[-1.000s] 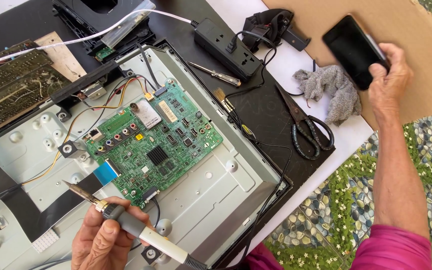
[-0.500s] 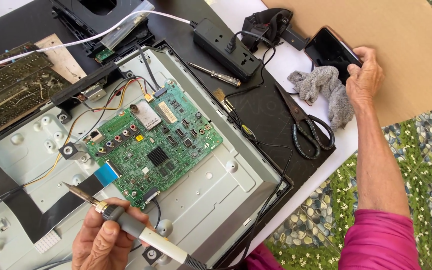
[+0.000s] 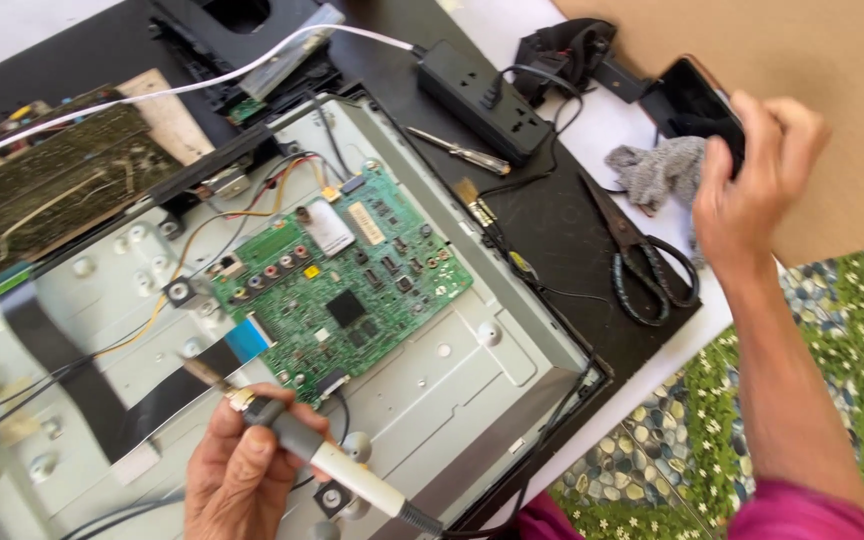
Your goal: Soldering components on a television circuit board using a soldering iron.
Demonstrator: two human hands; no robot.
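Note:
My left hand [image 3: 244, 472] grips a soldering iron [image 3: 324, 462] with a white and grey handle, its metal tip pointing up-left toward a blue flat ribbon cable [image 3: 244, 340]. Just beyond it lies a green circuit board [image 3: 344, 280] mounted on the grey metal back of an opened flat screen [image 3: 472, 380]. My right hand [image 3: 747, 195] is at the upper right, fingers closed round a black phone [image 3: 694, 102], low over a grey cloth [image 3: 657, 172].
Black-handled scissors [image 3: 642, 262] lie right of the screen. A black power strip [image 3: 484, 88], a screwdriver [image 3: 457, 152] and a black strap bundle [image 3: 564, 52] sit behind it. Brown cardboard [image 3: 842, 90] covers the right; another board [image 3: 47, 195] lies far left.
My right hand has carried the phone down and leftward, from up over the cardboard to just above the grey cloth. My left hand has kept the soldering iron still.

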